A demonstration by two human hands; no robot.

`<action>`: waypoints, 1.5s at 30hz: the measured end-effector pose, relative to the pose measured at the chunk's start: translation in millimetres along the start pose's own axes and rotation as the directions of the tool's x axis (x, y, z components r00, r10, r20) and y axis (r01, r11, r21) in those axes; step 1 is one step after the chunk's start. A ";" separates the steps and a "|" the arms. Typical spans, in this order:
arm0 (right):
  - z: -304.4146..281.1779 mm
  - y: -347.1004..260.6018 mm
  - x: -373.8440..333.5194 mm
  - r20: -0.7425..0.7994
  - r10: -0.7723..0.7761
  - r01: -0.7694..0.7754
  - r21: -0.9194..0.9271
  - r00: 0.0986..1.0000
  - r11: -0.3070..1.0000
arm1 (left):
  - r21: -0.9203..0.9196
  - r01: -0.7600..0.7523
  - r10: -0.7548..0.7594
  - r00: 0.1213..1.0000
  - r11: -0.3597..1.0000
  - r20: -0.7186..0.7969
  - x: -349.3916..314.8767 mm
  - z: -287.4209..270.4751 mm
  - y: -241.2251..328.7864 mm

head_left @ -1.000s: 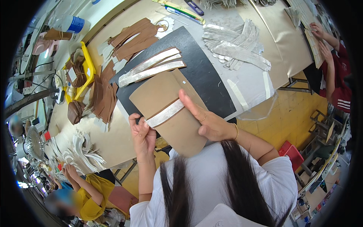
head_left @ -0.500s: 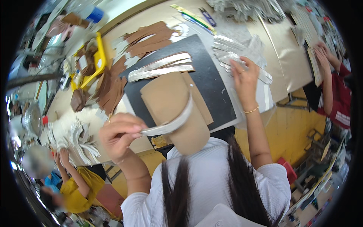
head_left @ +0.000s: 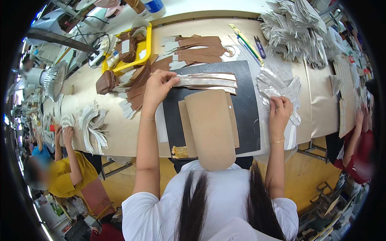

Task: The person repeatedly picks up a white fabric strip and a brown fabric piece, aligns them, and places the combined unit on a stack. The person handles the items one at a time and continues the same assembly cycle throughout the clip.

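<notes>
My left hand (head_left: pixel 160 88) is closed with thumb and fingers on the left end of a pale silvery strip (head_left: pixel 209 81). That strip lies with a few similar brown-edged strips across the top of a black mat (head_left: pixel 248 120). At the right, my right hand (head_left: pixel 280 114) is curled with fingertips pressed together at the near edge of a pile of silvery strips (head_left: pixel 279 85). Whatever is between those fingertips is too small to tell. Between my arms, a tan rounded panel (head_left: pixel 211 128) lies on a second tan piece (head_left: pixel 185 128) and reaches past the table's front edge.
A yellow tray (head_left: pixel 148 44) with brown leather pieces stands back left, near brown strips (head_left: pixel 201 50). Purple snips (head_left: pixel 259 47) and pens lie at the back. White strips (head_left: pixel 93 124) lie left. Big grey bundles (head_left: pixel 293 32) fill the back right. Co-workers sit at both sides.
My left hand has moved away from me and laid the strip it held curved over the tan panel among the others on the mat. My right hand's fingers have drawn together at the pile.
</notes>
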State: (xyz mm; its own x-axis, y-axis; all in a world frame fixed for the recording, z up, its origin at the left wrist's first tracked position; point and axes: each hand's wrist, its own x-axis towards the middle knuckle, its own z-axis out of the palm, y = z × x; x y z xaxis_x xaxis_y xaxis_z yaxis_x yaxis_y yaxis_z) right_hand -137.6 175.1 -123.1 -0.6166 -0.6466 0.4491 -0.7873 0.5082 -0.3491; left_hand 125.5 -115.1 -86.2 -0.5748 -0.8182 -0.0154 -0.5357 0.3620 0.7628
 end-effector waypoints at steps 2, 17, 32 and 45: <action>-3.6 0.3 0.7 0.022 0.008 -0.008 0.002 1.000 1.000 | 0.129 -0.047 0.062 0.991 0.990 -0.115 13.0 -2.5 0.1; -45.5 6.3 11.2 0.053 0.345 -0.328 0.478 0.937 0.815 | 0.357 0.026 0.024 0.991 0.934 -0.135 127.0 14.7 -36.6; -95.6 -35.1 33.4 -0.019 0.250 -0.149 0.760 0.968 0.632 | -0.710 -0.053 0.241 0.956 0.703 0.168 -34.4 -47.9 159.8; -97.3 -138.0 33.9 0.843 -0.248 -0.713 0.536 0.477 0.452 | -0.738 0.522 -0.215 0.851 0.427 0.478 -143.5 -9.0 80.6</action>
State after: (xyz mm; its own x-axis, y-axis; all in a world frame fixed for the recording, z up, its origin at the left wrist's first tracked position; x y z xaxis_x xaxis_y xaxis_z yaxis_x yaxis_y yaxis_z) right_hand -49.6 138.4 20.4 -0.1007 -0.9140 -0.3930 0.0825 0.3860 -0.9188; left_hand 170.4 27.5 -16.7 -0.6701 -0.5608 -0.4863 -0.0727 -0.6024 0.7949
